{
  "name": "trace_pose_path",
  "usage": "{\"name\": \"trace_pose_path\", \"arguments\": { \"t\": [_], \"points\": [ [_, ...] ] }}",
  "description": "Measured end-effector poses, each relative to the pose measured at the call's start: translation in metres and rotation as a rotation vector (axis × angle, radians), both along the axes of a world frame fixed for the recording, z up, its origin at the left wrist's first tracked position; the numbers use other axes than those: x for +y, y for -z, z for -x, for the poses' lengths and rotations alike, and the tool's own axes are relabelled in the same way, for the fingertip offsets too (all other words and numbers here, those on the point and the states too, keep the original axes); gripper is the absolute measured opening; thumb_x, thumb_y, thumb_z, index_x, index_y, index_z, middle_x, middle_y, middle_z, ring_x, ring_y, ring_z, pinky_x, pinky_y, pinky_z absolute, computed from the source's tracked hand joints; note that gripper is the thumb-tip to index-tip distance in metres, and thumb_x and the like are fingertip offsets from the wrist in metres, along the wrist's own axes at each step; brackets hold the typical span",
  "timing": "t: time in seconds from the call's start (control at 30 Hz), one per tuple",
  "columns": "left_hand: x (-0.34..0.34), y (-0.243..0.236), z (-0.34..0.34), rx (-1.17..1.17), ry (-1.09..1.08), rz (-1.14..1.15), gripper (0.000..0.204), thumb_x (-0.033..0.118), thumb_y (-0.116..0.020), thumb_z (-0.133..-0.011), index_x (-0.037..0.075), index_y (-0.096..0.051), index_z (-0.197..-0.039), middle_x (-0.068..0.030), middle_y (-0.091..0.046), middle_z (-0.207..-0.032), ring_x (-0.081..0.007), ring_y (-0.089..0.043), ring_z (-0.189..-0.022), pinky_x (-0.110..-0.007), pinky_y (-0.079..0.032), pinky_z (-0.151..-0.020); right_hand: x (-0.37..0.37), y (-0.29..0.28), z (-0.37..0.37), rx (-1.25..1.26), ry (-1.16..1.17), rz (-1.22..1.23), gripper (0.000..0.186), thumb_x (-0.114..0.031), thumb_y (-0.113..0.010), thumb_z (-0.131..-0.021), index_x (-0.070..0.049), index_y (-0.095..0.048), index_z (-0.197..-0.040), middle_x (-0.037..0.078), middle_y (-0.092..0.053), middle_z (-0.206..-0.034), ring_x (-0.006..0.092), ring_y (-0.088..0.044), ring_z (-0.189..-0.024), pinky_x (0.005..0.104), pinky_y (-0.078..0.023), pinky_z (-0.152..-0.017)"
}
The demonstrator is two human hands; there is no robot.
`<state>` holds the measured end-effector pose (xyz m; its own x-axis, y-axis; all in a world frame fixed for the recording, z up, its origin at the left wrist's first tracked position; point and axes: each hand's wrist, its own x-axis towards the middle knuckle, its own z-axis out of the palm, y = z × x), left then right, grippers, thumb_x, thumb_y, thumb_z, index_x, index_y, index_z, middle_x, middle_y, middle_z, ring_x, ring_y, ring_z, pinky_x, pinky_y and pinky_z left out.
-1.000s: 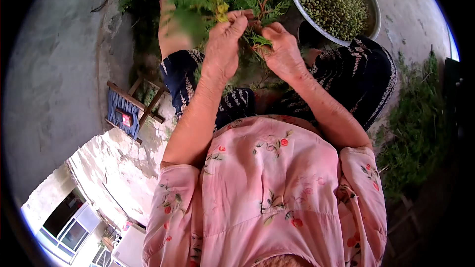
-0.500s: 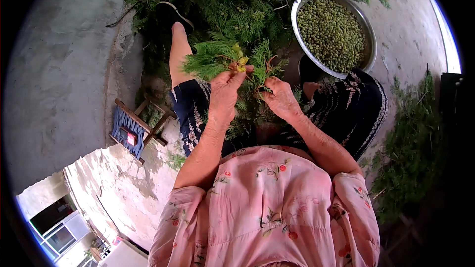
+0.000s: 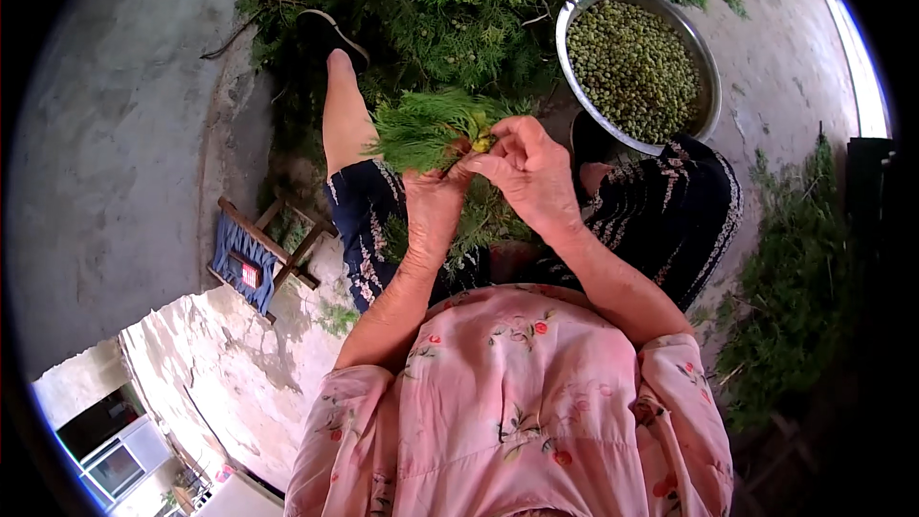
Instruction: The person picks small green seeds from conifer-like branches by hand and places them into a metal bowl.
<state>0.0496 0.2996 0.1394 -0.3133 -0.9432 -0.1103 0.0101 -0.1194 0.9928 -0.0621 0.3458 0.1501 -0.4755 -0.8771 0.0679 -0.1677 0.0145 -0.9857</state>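
Note:
Just above my lap, my left hand (image 3: 436,206) is closed round the stem end of a feathery evergreen sprig (image 3: 416,129), its green fronds fanning to the left. A small yellow-green cluster (image 3: 481,144) shows at the sprig's right side. My right hand (image 3: 536,177) meets it there, thumb and forefinger pinched against the cluster. The fingertips partly hide what they grip. More green foliage (image 3: 479,230) lies below my hands, between my knees.
A big pile of evergreen branches (image 3: 450,29) lies ahead. At the far right of it stands a metal basin (image 3: 715,96) full of small round green cones or berries (image 3: 632,67). A low stool (image 3: 239,249) with a small red box is at left. More cut greenery (image 3: 790,287) lies at right.
My right hand has moved up and left from a separate sprig to the cluster by my left hand. That separate sprig is no longer in its fingers. My left hand has lowered slightly.

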Motion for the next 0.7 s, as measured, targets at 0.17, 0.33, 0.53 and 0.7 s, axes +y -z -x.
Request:
{"name": "trace_pose_path", "arguments": {
  "t": [0.17, 0.33, 0.53, 0.7],
  "points": [
    [0.000, 0.004, -0.002, -0.067, 0.074, 0.016, 0.009, 0.001, -0.063, -0.076, -0.003, -0.060, -0.083, -0.0014, -0.061, -0.077, -0.0099, -0.055, -0.069, -0.023, -0.044, -0.067, -0.002, 0.012, 0.002, -0.319, 0.013, -0.081, 0.018, -0.010, -0.066, -0.075, 0.000, -0.054, -0.083, 0.002, -0.054, -0.062, 0.0055, -0.049, -0.053, 0.0200, -0.042, -0.047],
    [0.002, 0.006, -0.005, -0.039, 0.123, 0.039, 0.011, 0.000, -0.062, -0.076, -0.003, -0.059, -0.086, -0.0027, -0.061, -0.078, -0.0121, -0.055, -0.067, -0.025, -0.046, -0.064, 0.007, 0.021, 0.014, -0.694, -0.154, -0.130, 0.006, -0.005, -0.058, -0.081, 0.001, -0.056, -0.081, 0.005, -0.058, -0.066, 0.0068, -0.049, -0.052, 0.0205, -0.039, -0.045],
    [0.004, 0.012, -0.004, 0.197, 0.123, -0.202, 0.013, 0.000, -0.062, -0.076, -0.002, -0.060, -0.088, -0.0055, -0.062, -0.081, -0.0132, -0.057, -0.066, -0.024, -0.046, -0.065, 0.015, 0.026, 0.023, -0.933, -0.181, -0.075, 0.006, -0.006, -0.056, -0.083, 0.000, -0.055, -0.086, 0.006, -0.057, -0.065, 0.0100, -0.050, -0.052, 0.0218, -0.039, -0.048],
    [0.005, 0.015, -0.007, 0.129, 0.137, -0.253, 0.013, 0.005, -0.064, -0.076, -0.001, -0.062, -0.088, -0.0038, -0.063, -0.079, -0.0109, -0.057, -0.065, -0.024, -0.046, -0.065, 0.016, 0.027, 0.024, -1.004, -0.130, -0.055, 0.023, -0.009, -0.059, -0.081, -0.001, -0.051, -0.101, 0.001, -0.054, -0.071, 0.0106, -0.053, -0.060, 0.0224, -0.039, -0.049]
  ]
}}
